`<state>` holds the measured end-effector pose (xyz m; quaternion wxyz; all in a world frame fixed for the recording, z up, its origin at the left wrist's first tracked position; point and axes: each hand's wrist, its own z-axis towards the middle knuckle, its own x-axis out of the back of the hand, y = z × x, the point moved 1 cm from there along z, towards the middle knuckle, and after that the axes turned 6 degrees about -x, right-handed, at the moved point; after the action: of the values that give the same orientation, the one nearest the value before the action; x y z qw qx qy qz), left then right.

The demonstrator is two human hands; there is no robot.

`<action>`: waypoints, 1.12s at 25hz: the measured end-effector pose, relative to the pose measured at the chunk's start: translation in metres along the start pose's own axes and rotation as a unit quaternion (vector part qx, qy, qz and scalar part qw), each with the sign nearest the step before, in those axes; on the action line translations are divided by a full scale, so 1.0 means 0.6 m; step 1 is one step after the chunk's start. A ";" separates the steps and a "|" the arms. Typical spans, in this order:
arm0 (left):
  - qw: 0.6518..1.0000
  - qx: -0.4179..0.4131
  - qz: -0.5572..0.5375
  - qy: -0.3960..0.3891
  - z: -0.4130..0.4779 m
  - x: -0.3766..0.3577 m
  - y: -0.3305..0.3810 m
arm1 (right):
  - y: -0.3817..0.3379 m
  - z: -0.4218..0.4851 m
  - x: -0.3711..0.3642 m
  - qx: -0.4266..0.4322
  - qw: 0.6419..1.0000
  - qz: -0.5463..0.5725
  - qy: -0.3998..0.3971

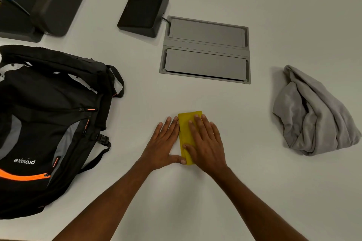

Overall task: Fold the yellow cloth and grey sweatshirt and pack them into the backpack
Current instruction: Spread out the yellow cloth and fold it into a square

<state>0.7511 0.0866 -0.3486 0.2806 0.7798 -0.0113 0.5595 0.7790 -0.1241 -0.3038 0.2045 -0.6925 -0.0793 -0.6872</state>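
I am pressing both flat hands, left hand (163, 143) and right hand (205, 143), on the folded yellow cloth (186, 133), grey sweatshirt (313, 115) still crumpled, backpack (49, 123) unpacked.

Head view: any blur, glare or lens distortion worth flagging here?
Head view: soft, even light, no glare on the table; faint shadow beside the grey sweatshirt; yellow cloth, left hand and right hand sharp; cable hatch edges look slightly skewed.

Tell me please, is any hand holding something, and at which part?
Nothing is gripped. The right hand presses flat on top of the folded yellow cloth; the left hand lies flat against its left edge, fingers straight.
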 end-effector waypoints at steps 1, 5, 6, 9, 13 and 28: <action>1.000 -0.002 -0.002 0.001 -0.001 0.000 -0.001 | 0.006 0.005 -0.009 0.012 1.000 0.010 -0.016; 1.000 -0.001 0.002 -0.002 0.000 0.000 -0.001 | 0.002 0.015 -0.038 0.005 0.997 0.054 -0.049; 1.000 0.000 0.006 -0.006 0.000 0.000 -0.001 | -0.003 0.017 -0.043 0.000 0.997 0.057 -0.049; 1.000 -0.001 0.015 -0.011 0.000 0.000 -0.001 | -0.015 0.020 -0.048 -0.007 0.999 0.033 -0.034; 1.000 -0.001 0.000 -0.014 0.001 0.001 -0.001 | -0.027 0.025 -0.055 0.017 0.999 0.012 -0.028; 0.997 0.002 -0.058 -0.051 0.011 0.030 0.000 | -0.027 0.033 -0.064 0.011 0.999 0.026 -0.046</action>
<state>0.7635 0.0889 -0.3345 0.3106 0.8071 0.0208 0.5017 0.7892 -0.0953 -0.3384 0.2257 -0.7230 -0.0782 -0.6483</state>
